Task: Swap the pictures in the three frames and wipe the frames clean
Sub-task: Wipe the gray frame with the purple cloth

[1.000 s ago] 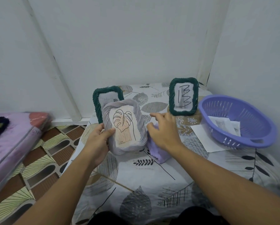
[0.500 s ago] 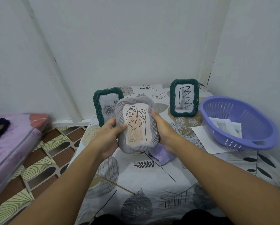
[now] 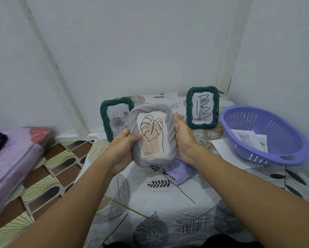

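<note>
A grey rope-edged frame with a leaf drawing is held up above the table between both hands. My left hand grips its left edge, thumb on the front. My right hand holds its right edge. Behind it at the left stands a green frame with a rose picture. A second green frame with a black squiggle stands at the back right. A lilac cloth lies on the table under the held frame.
A purple basket with loose pictures sits at the right, on a white sheet of paper. The leaf-patterned tablecloth covers the table. A pink mattress lies on the tiled floor at the left. White walls close in behind.
My right hand left the lilac cloth and took the grey frame's right edge. The frame moved right and a little up, uncovering the rose picture behind it.
</note>
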A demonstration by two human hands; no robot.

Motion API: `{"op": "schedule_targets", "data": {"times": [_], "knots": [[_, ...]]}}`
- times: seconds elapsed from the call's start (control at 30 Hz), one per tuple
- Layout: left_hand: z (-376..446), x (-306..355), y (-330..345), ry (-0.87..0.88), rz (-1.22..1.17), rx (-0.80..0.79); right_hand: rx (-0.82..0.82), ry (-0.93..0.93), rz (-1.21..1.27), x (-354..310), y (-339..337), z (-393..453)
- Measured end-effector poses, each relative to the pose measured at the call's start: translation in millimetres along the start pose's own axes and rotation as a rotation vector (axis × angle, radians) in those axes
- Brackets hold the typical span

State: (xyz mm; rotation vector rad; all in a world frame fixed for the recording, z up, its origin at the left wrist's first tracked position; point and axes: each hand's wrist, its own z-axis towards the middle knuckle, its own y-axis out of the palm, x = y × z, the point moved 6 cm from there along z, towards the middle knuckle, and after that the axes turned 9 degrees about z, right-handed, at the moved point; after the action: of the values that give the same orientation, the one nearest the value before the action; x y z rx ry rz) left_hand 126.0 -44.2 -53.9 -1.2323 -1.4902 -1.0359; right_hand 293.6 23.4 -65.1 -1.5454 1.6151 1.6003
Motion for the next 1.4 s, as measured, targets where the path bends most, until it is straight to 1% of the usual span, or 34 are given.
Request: {"op": "schedule_targets", "data": {"times": [0.1, 0.2, 0.43, 0.6, 0.77, 0.97, 1.23, 1.3, 1.4], "knots": [[10.9, 3.3, -1.2, 0.011, -0.023, -0.011, -0.033, -0.034, -0.001, -9.2, 0.2, 5.6], [24.1, 8.2, 1.5, -0.002, -0.044, -0.003, 0.003, -0.077, -0.010, -23.0, -5.6, 18.8], [75.2, 22.3, 20.8, 0.025, -0.045, 0.037, 0.071, -0.082, -0.056, -50.3, -28.3, 66.8], [115.8, 20.4, 35.0, 0.002, -0.006, 0.062, 0.126, -0.054, -0.006, -51.7, -49.3, 101.6], [153.9, 8.4, 35.4, -0.009, -0.014, 0.112, 0.192, -0.074, 0.000, -47.7, -59.9, 130.7], [180.8, 4.3, 32.3, -0.033, -0.047, 0.139, 0.202, -0.065, 0.050, -44.1, -58.1, 149.3], [185.5, -9.2, 27.9, -0.098, 0.093, 0.288, 0.211, -0.029, 0.070, -25.4, -63.8, 158.5], [181.5, -8.3, 29.5, -0.056, 0.195, 0.326, 0.219, -0.024, 0.050, -23.8, -65.1, 158.1], [170.6, -3.6, 32.3, 0.060, 0.342, 0.359, 0.246, -0.036, 0.014, -24.1, -69.7, 153.4]]}}
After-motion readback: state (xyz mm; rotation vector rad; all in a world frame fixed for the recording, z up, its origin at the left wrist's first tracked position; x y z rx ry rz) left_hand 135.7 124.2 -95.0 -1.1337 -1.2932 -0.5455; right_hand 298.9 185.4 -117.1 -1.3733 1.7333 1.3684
